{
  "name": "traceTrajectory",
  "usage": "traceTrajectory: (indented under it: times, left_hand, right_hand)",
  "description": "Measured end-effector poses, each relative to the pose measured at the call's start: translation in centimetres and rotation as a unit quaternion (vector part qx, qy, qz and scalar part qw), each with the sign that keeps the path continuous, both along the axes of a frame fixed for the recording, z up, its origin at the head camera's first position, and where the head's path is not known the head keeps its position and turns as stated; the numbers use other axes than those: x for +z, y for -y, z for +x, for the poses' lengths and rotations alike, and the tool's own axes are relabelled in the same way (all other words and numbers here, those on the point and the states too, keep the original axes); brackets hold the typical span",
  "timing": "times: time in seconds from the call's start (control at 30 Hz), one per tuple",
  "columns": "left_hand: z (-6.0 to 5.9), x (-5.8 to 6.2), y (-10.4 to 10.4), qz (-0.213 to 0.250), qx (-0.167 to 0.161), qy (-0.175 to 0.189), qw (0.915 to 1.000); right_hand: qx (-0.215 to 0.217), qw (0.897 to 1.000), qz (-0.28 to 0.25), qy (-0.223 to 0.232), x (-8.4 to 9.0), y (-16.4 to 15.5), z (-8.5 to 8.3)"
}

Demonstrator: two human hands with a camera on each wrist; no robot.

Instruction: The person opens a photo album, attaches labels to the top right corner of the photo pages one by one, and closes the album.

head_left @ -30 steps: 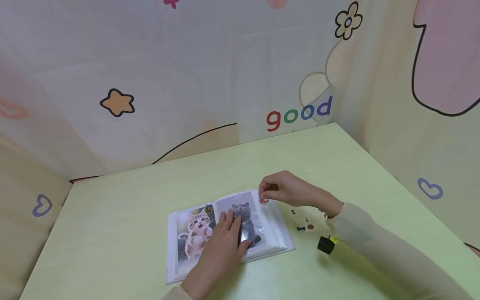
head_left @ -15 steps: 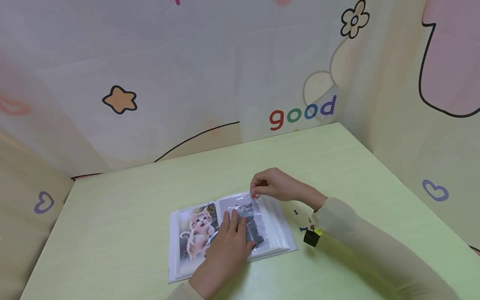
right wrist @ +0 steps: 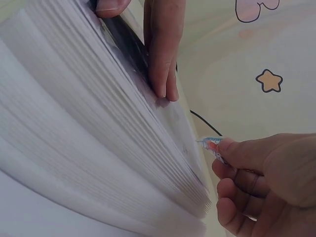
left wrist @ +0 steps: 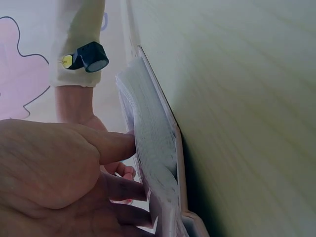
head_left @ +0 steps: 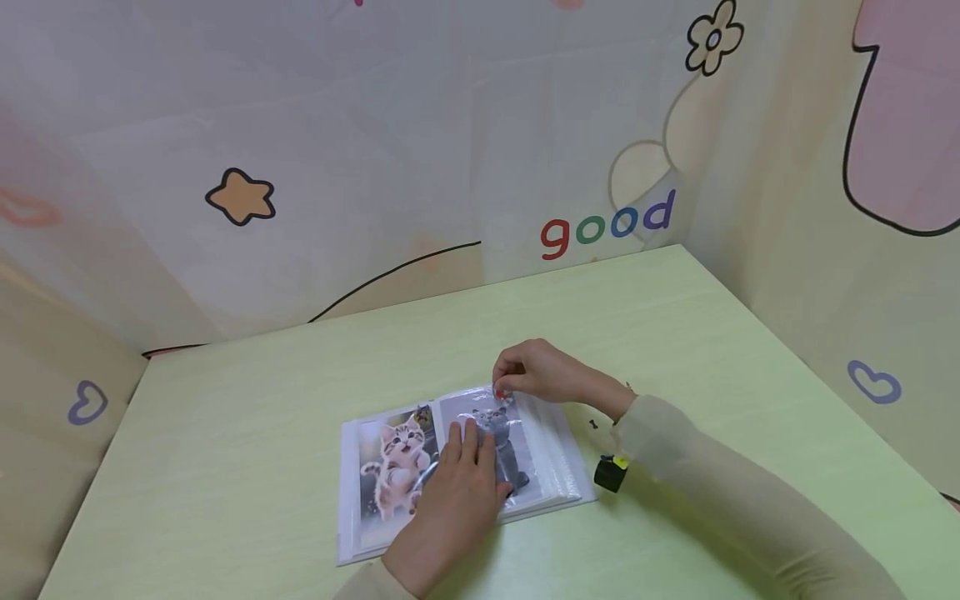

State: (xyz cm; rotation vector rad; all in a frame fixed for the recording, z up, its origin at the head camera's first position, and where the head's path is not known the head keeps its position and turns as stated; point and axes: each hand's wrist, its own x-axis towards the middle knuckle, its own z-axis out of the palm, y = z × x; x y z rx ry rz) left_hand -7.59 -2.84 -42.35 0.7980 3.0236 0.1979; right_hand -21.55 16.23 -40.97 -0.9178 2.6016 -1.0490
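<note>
An open photo album [head_left: 346, 500] lies on the table, a tabby kitten picture [head_left: 397, 458] on its left page and a grey cat picture [head_left: 508, 457] on its right. My left hand [head_left: 453, 508] rests with extended fingers across the grey cat page and the fold. Between thumb and forefinger, my right hand [head_left: 547, 371] pinches a small red, white and blue sticker [right wrist: 213, 144] at the top right corner of the grey cat picture. Another small sticker [head_left: 422, 416] sits in the kitten picture's upper right corner. In the left wrist view the stacked page edges [left wrist: 153, 128] face the camera.
A clear sticker sheet with a small bone print [head_left: 594, 424] lies right of the album, mostly hidden by the right forearm. A black camera [head_left: 611, 473] hangs at the right sleeve. A printed cloth wall [head_left: 360, 167] stands along the table's [head_left: 225, 433] back.
My right hand has moved left with the sticker, from the album's right side to the grey cat picture's top corner. The right sleeve now covers most of the sticker sheet. My left hand stays on the page.
</note>
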Motion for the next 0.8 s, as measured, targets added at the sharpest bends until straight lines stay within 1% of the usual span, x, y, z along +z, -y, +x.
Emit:
traceTrajectory:
  times: [0.23,0.33,0.43,0.67,0.8]
  left_hand:
    - [0.0,0.1,0.0,-0.001,0.001,0.01,0.9999]
    - [0.0,0.1,-0.1,-0.004,-0.001,0.003,1.0]
    - [0.0,0.0,-0.1,-0.006,-0.004,-0.006,1.0]
    - [0.0,0.2,-0.1,-0.005,-0.001,0.002,1.0]
    - [0.0,0.1,-0.1,-0.005,0.0,-0.003,1.0]
  right_hand:
    - [0.004,1.0,-0.006,0.001,-0.9,0.2,-0.4]
    - [0.004,1.0,-0.001,-0.001,-1.2,0.2,-0.4]
    - [-0.004,1.0,0.003,-0.007,-1.6,0.2,-0.2]
    - [-0.019,1.0,-0.005,-0.002,-1.7,0.4,0.4]
    - [-0.025,1.0,0.0,-0.011,-1.8,0.6,0.8]
